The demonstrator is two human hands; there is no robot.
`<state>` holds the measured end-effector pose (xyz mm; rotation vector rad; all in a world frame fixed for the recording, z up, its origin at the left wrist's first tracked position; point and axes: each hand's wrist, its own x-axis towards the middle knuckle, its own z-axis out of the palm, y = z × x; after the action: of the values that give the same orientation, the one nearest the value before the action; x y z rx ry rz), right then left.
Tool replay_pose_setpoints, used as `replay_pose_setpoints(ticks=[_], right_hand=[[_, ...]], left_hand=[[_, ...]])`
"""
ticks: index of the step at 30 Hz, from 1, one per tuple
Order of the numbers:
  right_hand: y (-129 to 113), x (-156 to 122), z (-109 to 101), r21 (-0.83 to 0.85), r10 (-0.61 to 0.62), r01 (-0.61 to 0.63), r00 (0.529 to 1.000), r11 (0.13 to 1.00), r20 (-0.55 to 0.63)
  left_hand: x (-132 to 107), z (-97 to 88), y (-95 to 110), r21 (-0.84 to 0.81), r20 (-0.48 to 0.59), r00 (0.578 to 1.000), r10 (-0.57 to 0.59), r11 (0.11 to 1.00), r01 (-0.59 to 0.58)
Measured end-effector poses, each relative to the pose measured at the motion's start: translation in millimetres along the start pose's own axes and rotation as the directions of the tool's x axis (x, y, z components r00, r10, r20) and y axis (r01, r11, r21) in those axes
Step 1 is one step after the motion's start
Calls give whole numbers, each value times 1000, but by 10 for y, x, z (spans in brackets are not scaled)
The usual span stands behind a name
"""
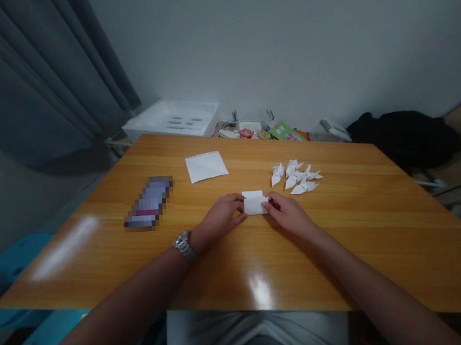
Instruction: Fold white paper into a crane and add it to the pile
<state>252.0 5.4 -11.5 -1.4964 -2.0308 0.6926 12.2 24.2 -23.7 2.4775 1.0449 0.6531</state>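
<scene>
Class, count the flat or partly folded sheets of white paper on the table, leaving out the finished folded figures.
2: one folded paper pinched between left hand and right hand; one notebook sheet beyond, lying flat.

Both forearms are bare from the lower edge of the view up to the hands, with no sleeves showing on either. The left wrist carries a silver-coloured metal wristwatch (185, 245) with a linked bracelet band; its face is turned toward nine o'clock and cannot be read. The left hand (219, 218) and the right hand (290, 213) wear no gloves, and any rings are too small to tell. At six o'clock a strip of light grey clothing (258, 330) covers the person's lap or torso, creased in soft folds.
</scene>
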Motion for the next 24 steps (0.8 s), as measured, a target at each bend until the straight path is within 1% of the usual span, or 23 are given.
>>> replay_pose_setpoints(ticks=[4, 10, 14, 16, 18, 21, 24], right_hand=[[27, 12, 24, 12, 15, -15, 1000, 1000, -6], [17, -1, 115, -54, 20, -21, 1000, 998, -23], [19, -5, 165, -80, 23, -25, 999, 997, -28], [19, -3, 179, -81, 22, -24, 1000, 996, -21], [15, -3, 188, -76, 19, -21, 1000, 997, -21], [16, -9, 200, -84, -24, 19, 998, 996, -56], [47, -16, 222, -81, -71, 61, 990, 995, -121]], left_hand=[[-8, 14, 3, -6, -34, 999, -33, 999, 33], [-43, 69, 16, -8, -60, 998, 10, 1000, -11], [-29, 93, -5, -31, -124, 990, -71, 997, 68], [-21, 111, -26, 8, -150, 985, -86, 996, 89], [-20, 131, -46, 55, -147, 986, -83, 994, 92], [-25, 147, -57, 64, -125, 988, -87, 993, 96], [-27, 133, -39, 42, -129, 988, -81, 995, 87]])
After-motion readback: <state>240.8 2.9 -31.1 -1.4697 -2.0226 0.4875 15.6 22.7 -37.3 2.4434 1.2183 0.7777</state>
